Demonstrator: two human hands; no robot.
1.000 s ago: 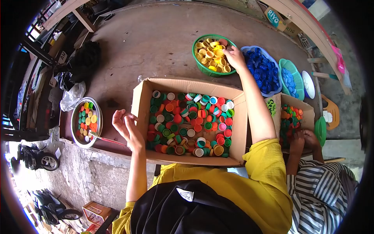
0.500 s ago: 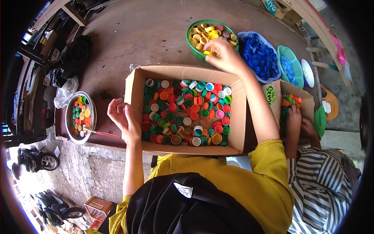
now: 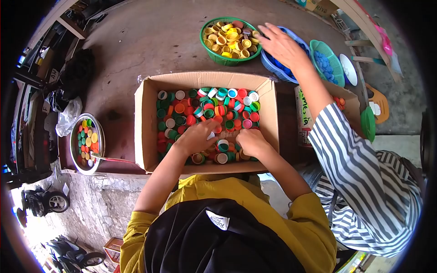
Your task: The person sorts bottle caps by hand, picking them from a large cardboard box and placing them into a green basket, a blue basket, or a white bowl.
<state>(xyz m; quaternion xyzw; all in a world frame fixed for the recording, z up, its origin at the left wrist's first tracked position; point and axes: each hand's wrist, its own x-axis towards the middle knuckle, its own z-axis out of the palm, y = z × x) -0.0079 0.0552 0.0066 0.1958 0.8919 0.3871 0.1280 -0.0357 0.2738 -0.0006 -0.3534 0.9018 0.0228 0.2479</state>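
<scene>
A large cardboard box sits in front of me with a layer of mixed plastic bottle caps, mostly red, green, orange and white. Both my hands are down inside it. My left hand reaches in from the left, its fingers closed around a white bottle cap. To its right, my right hand is among the caps with curled fingers; its fingertips are partly hidden, so what they hold cannot be made out. A patch of the box's bottom shows between the hands.
Behind the box stand a green basket of yellow and brown caps, a blue basket and a teal basket. A co-worker's hand reaches over the blue basket. Left is a metal bowl of caps. A smaller box stands right.
My right hand has come back from the green basket into the box, and my left hand has moved right and down onto the caps. The co-worker's arm has swung out over the blue basket.
</scene>
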